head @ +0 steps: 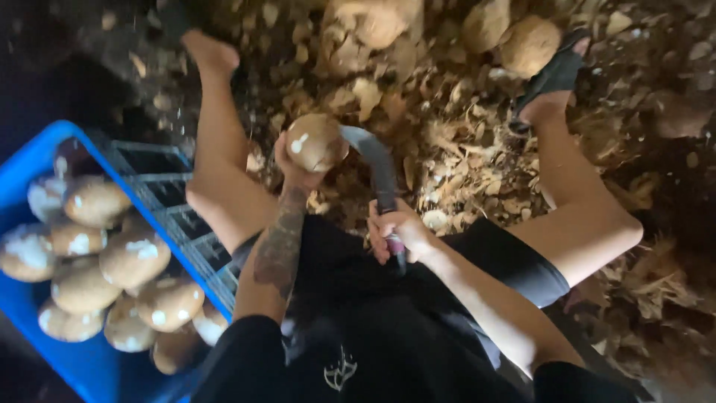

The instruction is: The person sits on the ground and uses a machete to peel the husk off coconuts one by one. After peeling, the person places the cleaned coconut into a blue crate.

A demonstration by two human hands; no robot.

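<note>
Near the frame's middle, the tattooed left hand [294,166] is raised with fingers curled closed, while the right hand [397,233] sits lower, clenched in a fist.

The ground [671,149] is dark earth covered with pale brown husk scraps [477,172]. Whole unpeeled coconuts [528,43] lie on it at the top, and a blue crate [45,149] stands at the left.

coconut [317,142]: round, brown, husked, white nicks, held up | knife [377,168]: curved dark blade touching coconut
</note>
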